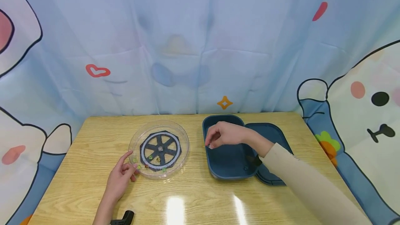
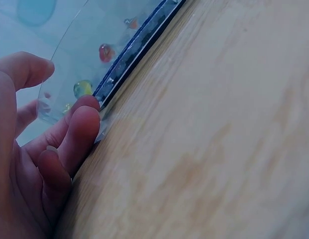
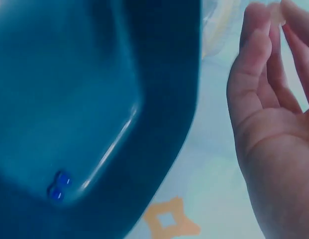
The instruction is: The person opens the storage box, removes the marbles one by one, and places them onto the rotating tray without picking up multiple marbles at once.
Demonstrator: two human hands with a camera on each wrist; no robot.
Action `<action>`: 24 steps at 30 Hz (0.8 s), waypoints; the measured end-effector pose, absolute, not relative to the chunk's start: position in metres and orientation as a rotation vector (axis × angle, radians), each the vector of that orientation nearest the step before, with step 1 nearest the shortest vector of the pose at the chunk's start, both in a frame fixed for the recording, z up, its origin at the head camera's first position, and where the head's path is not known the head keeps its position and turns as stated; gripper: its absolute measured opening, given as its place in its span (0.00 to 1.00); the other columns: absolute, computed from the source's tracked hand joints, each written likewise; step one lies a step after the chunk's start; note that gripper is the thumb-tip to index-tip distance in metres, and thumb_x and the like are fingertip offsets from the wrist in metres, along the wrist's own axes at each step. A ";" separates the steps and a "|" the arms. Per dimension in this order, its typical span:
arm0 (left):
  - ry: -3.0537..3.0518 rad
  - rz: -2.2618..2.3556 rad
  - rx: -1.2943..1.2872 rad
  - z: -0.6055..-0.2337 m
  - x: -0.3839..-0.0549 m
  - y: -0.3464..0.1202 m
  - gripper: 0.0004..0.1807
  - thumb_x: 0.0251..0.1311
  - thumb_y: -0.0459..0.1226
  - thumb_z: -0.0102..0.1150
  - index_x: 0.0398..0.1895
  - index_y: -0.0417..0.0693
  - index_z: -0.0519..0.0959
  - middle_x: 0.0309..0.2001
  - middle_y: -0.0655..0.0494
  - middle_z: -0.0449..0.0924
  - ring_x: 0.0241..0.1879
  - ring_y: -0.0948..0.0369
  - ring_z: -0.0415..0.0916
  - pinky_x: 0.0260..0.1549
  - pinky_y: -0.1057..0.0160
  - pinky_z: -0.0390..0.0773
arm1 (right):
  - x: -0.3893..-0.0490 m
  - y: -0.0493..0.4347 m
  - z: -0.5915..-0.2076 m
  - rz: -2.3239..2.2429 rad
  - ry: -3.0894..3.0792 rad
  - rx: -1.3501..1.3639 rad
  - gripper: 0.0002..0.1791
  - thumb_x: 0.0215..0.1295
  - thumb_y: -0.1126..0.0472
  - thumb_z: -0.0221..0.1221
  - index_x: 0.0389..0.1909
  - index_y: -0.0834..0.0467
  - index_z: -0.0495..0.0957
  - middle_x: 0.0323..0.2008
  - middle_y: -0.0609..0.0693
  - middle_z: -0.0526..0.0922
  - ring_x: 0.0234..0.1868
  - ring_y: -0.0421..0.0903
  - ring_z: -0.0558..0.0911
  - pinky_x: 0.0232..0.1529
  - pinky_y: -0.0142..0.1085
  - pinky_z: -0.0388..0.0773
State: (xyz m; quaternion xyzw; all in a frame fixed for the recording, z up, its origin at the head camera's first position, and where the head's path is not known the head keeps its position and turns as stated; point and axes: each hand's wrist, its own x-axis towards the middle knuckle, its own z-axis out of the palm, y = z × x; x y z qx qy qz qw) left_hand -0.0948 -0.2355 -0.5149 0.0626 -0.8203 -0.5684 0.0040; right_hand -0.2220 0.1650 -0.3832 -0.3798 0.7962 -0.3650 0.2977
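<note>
1. Clear dish (image 1: 184, 138), resting on the wooden table (image 1: 200, 197), left of the blue bin (image 1: 222, 164); we find it touching the left hand (image 1: 119, 177).
2. Right hand (image 1: 227, 133), above the bin's left side; we see thumb and fingertips pinched narrowly on a small clear bead (image 1: 210, 146).
3. Left hand, fingers loosely spread, meeting the dish's near left edge.
4. Coloured marbles (image 2: 83, 88), several, inside the dish; we note some just beside the left fingertips. Two blue marbles (image 3: 59, 185) lie touching in the bin.
5. Clear bead, between the right fingertips, well apart from the left hand.
</note>
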 end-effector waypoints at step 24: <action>-2.565 -1.802 0.207 -0.516 -0.094 -0.236 0.29 0.72 0.39 0.56 0.73 0.55 0.62 0.31 0.47 0.82 0.23 0.56 0.78 0.24 0.63 0.71 | -0.217 0.071 -0.412 -1.171 2.260 -0.898 0.10 0.66 0.64 0.64 0.46 0.61 0.85 0.40 0.46 0.85 0.40 0.39 0.82 0.44 0.34 0.78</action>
